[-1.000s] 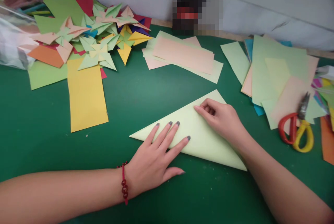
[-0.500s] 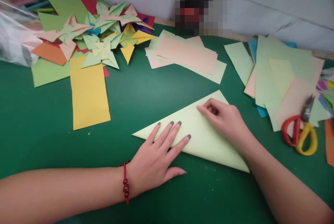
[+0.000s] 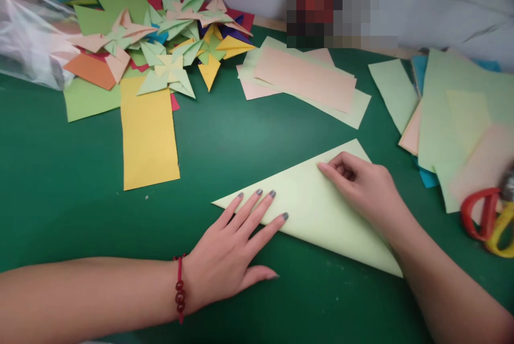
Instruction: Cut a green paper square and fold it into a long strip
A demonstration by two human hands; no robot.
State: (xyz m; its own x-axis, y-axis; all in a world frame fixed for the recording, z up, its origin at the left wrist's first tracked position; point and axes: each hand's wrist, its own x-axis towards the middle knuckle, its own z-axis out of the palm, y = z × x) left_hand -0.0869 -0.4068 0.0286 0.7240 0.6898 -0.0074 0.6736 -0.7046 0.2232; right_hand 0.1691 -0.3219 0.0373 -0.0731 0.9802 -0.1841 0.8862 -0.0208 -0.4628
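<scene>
A pale green sheet of paper [image 3: 309, 199], folded to a triangle, lies flat on the green table. My left hand [image 3: 233, 247] is spread over its left part, fingertips on the paper and thumb on the table beyond the lower edge. A red beaded bracelet [image 3: 180, 293] circles that wrist. My right hand [image 3: 359, 189] rests curled on the right part of the triangle near its top corner. Its fingers are closed, with the thumb side toward the paper, and I see nothing in them. The right forearm passes over the triangle's right edge.
Folded paper stars [image 3: 168, 68] and coloured sheets pile up at back left, beside a clear plastic bag [image 3: 36, 39]. A yellow paper strip [image 3: 150, 140] lies before them. Pink and green strips [image 3: 305, 79] are behind the triangle. Scissors [image 3: 484, 215] lie by stacked sheets [image 3: 450, 119] at right.
The view has shifted, so most things on the table appear farther right. My left hand has slid slightly left along the paper. The right hand stays curled at the same spot on it.
</scene>
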